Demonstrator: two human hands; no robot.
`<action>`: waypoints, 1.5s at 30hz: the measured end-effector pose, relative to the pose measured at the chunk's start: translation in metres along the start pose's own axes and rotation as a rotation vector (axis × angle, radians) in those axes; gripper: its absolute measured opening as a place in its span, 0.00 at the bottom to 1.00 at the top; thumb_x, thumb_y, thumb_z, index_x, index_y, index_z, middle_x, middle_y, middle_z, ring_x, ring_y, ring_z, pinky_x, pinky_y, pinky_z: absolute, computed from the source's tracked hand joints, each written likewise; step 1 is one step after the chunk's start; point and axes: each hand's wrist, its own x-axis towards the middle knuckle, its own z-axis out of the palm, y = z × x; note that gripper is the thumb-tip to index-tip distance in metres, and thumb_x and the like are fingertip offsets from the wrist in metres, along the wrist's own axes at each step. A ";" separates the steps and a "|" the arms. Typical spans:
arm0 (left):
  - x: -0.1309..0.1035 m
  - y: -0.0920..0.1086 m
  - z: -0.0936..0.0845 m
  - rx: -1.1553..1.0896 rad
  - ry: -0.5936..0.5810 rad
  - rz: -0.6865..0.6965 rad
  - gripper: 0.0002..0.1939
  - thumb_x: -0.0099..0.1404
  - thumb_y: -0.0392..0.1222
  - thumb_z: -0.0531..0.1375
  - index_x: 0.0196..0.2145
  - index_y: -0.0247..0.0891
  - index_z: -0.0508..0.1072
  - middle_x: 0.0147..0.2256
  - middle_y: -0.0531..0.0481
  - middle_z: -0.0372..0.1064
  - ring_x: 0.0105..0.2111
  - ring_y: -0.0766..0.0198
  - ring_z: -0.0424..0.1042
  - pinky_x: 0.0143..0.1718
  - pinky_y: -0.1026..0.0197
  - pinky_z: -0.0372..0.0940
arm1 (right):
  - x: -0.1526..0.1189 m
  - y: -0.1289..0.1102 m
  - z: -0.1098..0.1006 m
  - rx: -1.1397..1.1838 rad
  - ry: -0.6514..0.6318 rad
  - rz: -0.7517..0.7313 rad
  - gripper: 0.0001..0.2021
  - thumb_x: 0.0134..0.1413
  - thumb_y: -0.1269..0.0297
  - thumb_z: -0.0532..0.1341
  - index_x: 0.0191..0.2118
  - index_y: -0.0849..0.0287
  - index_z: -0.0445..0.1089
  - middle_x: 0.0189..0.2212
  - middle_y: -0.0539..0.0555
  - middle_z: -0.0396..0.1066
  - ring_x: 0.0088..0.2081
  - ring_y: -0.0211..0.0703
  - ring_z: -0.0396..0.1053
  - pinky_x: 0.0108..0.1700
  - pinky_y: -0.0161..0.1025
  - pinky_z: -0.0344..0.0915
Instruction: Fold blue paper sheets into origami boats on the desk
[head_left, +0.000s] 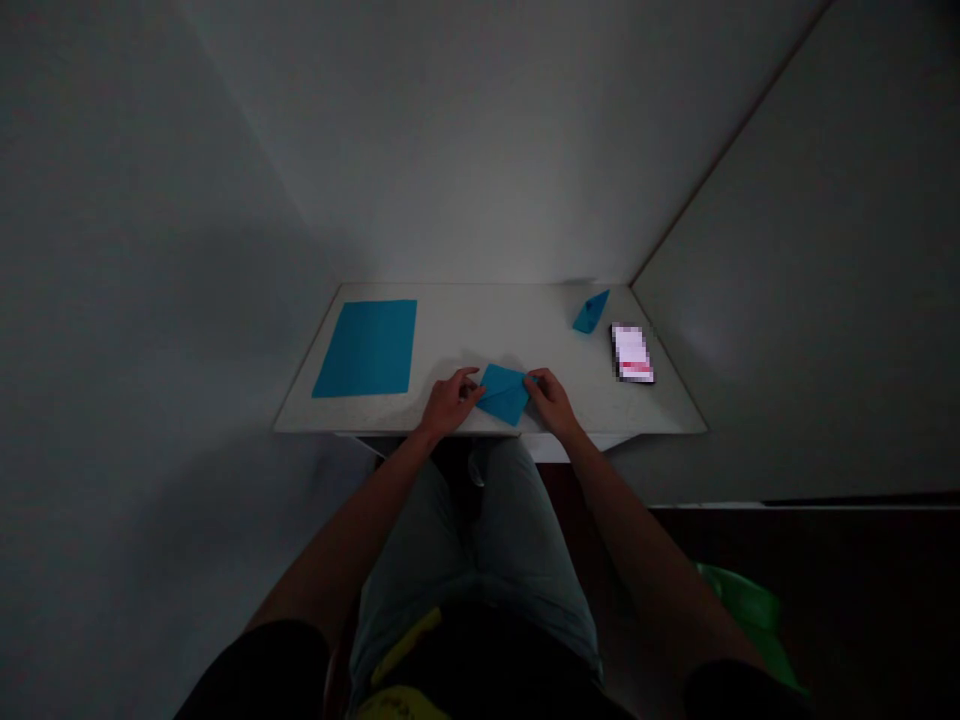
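Note:
Between my hands, near the front edge of the white table [480, 320], is a small folded piece of blue paper [504, 392] with a crease running across it. My left hand [451, 400] pinches its left corner between thumb and fingers. On the opposite side, my right hand [551, 400] grips the right corner, thumb and fingertips together. The paper's near corner reaches close to the table edge. Farther back on the right stands a folded blue paper shape [591, 312], pointed at one end, apart from both hands.
A flat stack or sheet of blue paper [367, 348] lies at the table's left. On the right rests a phone [632, 353] with its screen lit and blurred. Walls enclose the table behind and at both sides. A green object [750, 605] sits low at the right.

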 end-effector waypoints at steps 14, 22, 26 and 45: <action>0.007 0.006 0.025 -0.387 0.098 -0.079 0.22 0.73 0.44 0.65 0.61 0.43 0.70 0.39 0.52 0.79 0.38 0.62 0.79 0.45 0.59 0.71 | 0.000 -0.004 -0.003 0.102 0.047 0.013 0.27 0.55 0.35 0.70 0.44 0.49 0.63 0.26 0.44 0.64 0.28 0.41 0.62 0.32 0.39 0.62; 0.007 0.009 0.023 -0.339 0.066 -0.090 0.09 0.72 0.44 0.65 0.47 0.41 0.81 0.46 0.47 0.82 0.44 0.58 0.79 0.47 0.57 0.73 | -0.001 0.003 -0.007 -0.027 0.002 -0.013 0.25 0.57 0.37 0.68 0.49 0.51 0.73 0.33 0.50 0.72 0.33 0.46 0.67 0.37 0.43 0.69; 0.007 0.004 0.023 -0.346 0.042 -0.065 0.19 0.67 0.41 0.70 0.55 0.41 0.80 0.51 0.45 0.83 0.44 0.58 0.80 0.52 0.54 0.75 | -0.001 0.007 -0.008 -0.045 -0.051 0.010 0.29 0.53 0.41 0.71 0.56 0.52 0.74 0.37 0.52 0.76 0.37 0.48 0.71 0.40 0.46 0.72; 0.004 -0.002 0.021 -0.321 0.075 -0.074 0.25 0.65 0.45 0.72 0.59 0.41 0.81 0.35 0.51 0.79 0.36 0.60 0.76 0.45 0.57 0.73 | -0.003 0.001 -0.007 0.036 -0.066 0.039 0.33 0.52 0.43 0.75 0.59 0.52 0.71 0.25 0.43 0.68 0.27 0.42 0.68 0.32 0.42 0.68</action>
